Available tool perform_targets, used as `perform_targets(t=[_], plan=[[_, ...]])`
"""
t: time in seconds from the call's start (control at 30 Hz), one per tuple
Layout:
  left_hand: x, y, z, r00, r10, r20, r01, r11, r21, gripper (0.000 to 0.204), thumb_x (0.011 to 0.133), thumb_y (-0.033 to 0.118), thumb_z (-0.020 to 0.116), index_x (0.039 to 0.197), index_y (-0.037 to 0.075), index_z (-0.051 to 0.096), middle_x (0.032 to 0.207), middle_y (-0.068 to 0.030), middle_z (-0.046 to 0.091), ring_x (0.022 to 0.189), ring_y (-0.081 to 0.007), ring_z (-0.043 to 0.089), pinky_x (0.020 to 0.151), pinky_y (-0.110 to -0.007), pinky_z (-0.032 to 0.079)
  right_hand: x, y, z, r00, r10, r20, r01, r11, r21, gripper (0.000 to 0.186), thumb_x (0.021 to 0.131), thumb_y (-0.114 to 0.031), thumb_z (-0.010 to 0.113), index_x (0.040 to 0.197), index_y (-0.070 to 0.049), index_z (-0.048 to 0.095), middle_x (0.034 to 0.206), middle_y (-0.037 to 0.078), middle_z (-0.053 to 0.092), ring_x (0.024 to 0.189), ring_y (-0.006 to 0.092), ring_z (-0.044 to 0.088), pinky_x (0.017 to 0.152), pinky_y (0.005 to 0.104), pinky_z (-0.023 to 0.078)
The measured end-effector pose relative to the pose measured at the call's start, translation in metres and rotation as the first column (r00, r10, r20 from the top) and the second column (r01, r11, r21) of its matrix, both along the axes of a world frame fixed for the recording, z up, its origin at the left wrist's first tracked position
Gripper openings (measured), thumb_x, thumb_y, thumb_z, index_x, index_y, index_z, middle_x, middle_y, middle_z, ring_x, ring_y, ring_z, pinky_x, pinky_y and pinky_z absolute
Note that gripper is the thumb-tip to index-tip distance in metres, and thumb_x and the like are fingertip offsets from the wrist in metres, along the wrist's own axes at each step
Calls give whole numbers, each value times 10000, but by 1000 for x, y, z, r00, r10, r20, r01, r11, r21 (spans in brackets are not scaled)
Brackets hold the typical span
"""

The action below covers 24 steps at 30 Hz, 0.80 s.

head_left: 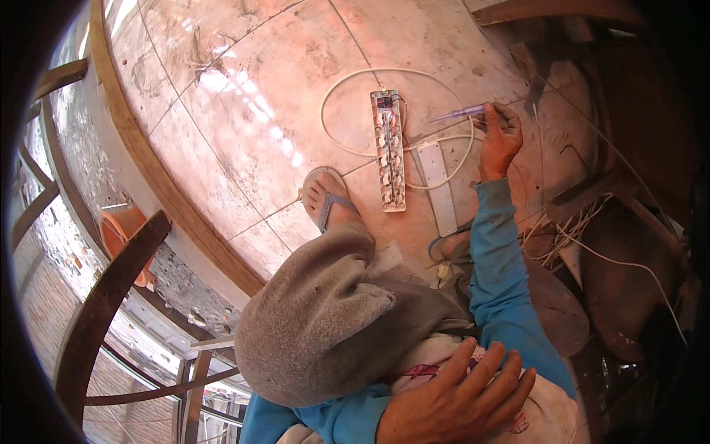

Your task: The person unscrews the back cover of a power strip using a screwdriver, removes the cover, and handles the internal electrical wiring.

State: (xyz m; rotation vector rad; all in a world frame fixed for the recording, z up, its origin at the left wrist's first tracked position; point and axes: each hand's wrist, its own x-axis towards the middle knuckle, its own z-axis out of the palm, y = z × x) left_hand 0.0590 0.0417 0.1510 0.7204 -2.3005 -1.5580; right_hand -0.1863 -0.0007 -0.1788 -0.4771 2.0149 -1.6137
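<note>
My right hand (501,139) is closed around the purple handle of a screwdriver (464,113), its thin shaft pointing left. Just left of the tip lies an opened power strip (390,152) on the tiles, its inner contacts and wiring showing. A long white cover plate (438,189) lies flat beside the strip, partly under a loop of pale cable (323,111). My left hand (458,399) rests on the front of my shirt with its fingers spread, holding nothing.
Tangled wires (573,233) lie at the right by dark furniture. An orange pot (122,229) stands beyond a wooden rail (140,159) on the left. My sandalled foot (329,201) is near the strip. A small plug (444,271) lies by my other foot.
</note>
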Motion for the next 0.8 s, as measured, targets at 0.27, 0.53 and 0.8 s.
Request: perform_targets(t=[0.27,0.53,0.8], plan=[[2,-7,2,997,-74,15,74,997,-22,438,914,406,578,1232,109,629,1215,-112,617,1159,-304,569,1016,-530,424,0,4,-1,1000,7,-9,-7,1000,12,249,906,-89,748,1054,51,606,904,120,696,717,156,670,642,272,585],[1,-8,1,998,-59,23,60,998,-36,436,911,425,583,1210,112,633,1205,-111,617,1147,-302,575,1004,-526,441,8,3,0,1000,12,-3,-12,1000,3,219,899,-79,755,1030,42,627,871,103,697,706,142,664,638,268,582],[1,-2,-1,999,-46,-1,46,999,23,453,946,418,538,1248,90,612,1207,-118,615,1148,-305,577,1003,-521,438,35,-4,0,997,67,38,-66,998,-20,203,887,-65,765,1009,44,645,842,92,690,701,131,652,658,265,573]])
